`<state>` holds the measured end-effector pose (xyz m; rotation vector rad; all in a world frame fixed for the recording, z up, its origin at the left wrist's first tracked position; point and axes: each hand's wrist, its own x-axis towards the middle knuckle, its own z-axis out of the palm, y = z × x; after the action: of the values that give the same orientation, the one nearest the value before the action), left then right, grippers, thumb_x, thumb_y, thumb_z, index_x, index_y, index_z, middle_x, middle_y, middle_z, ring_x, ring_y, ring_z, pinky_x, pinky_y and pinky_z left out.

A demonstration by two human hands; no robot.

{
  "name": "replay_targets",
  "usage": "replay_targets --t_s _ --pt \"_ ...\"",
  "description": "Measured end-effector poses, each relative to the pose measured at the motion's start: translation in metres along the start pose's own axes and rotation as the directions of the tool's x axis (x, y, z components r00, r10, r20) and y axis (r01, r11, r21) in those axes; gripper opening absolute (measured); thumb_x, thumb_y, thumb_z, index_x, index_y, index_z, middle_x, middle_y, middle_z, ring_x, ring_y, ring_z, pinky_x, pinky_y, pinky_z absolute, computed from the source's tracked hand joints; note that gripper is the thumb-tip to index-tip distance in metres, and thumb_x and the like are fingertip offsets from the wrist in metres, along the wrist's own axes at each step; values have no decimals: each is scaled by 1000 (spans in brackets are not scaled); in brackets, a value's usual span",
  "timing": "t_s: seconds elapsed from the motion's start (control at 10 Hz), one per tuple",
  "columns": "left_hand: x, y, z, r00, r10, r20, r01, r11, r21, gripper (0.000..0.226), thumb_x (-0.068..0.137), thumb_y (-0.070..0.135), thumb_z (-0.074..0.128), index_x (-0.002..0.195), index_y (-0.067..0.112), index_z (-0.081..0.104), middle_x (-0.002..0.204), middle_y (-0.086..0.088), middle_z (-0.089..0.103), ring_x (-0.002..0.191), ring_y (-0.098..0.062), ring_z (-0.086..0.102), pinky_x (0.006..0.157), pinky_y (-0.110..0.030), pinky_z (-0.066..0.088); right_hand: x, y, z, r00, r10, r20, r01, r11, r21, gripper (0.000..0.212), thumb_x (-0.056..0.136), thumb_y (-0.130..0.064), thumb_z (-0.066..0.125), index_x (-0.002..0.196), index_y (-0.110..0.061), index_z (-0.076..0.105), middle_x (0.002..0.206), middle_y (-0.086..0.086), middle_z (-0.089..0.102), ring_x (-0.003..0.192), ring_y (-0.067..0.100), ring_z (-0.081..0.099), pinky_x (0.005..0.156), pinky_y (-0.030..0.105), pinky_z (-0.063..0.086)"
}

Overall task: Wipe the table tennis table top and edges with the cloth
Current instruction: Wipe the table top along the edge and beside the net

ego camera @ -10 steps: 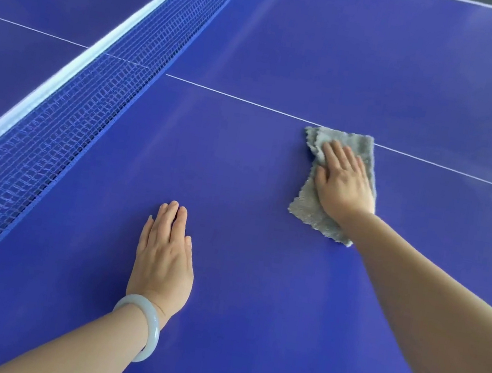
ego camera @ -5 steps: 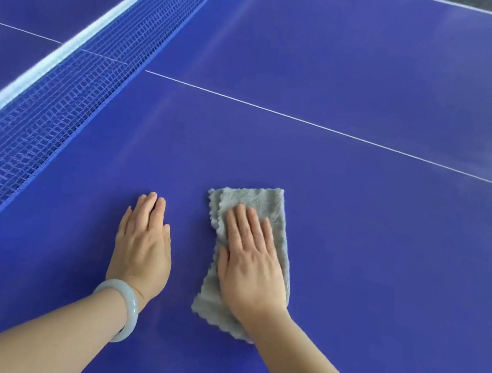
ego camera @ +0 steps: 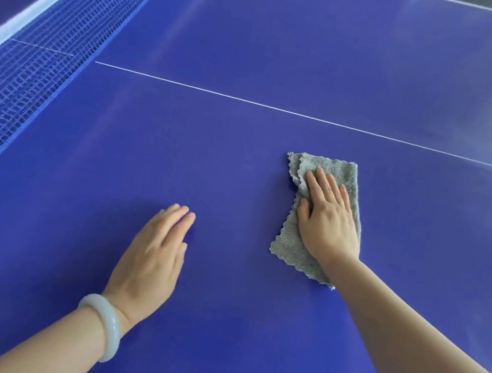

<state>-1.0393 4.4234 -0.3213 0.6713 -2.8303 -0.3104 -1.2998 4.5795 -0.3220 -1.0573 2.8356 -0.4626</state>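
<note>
Cloth (ego camera: 328, 168) under right grip (ego camera: 329, 219) (flat).

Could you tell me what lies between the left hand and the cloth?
Only bare blue table top separates the left hand from the cloth, seen in the head view.

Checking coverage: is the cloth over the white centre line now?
No, the cloth under the right hand lies short of the white line, blue table top showing between.

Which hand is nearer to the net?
Left. The left hand lies flat on the table, closer to the net; the right hand presses the cloth farther to the right, away from it.
</note>
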Motion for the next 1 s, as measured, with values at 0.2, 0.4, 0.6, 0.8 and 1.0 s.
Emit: replay_targets --t_s 0.2,0.4,0.6,0.8,1.0 --pt "37 73 29 991 -24 129 11 995 101 55 103 32 25 153 10 30 160 -12 26 148 -27 23 122 -42 20 -2 0 -1 999 -33 -4 33 999 17 54 104 -31 33 156 -23 26 164 -6 16 153 10 7 125 31 1" --pt "37 75 31 989 -31 142 15 993 113 59 101 35 16 153 13 31 160 -9 26 148 -24 24 121 -42 23 -23 45 -20 843 -490 222 503 864 -2 55 102 -37 26 156 -25 26 163 -10 19 152 9 8 125 34 6" --pt "37 75 32 983 -51 178 28 991 127 59 101 36 13 155 16 25 162 -7 20 151 -22 16 121 -42 21 62 111 -38 939 341 -46 -342 939 -29 57 102 -33 27 158 -21 20 166 -3 12 153 17 5 125 37 1" --pt "38 76 31 980 -57 192 31 990 140 60 100 36 12 155 16 26 162 -7 21 150 -22 17 122 -42 18 96 -5 3 982 187 -9 -186 982 14 60 101 -30 27 158 -14 16 166 1 9 153 20 1 124 40 -3" --pt "38 75 31 980 -45 196 19 991 133 61 100 35 11 156 15 24 162 -8 21 151 -22 15 122 -42 18 68 31 -9 971 -223 82 227 973 -41 54 104 -37 34 156 -28 26 164 -9 19 152 13 11 123 28 -2"
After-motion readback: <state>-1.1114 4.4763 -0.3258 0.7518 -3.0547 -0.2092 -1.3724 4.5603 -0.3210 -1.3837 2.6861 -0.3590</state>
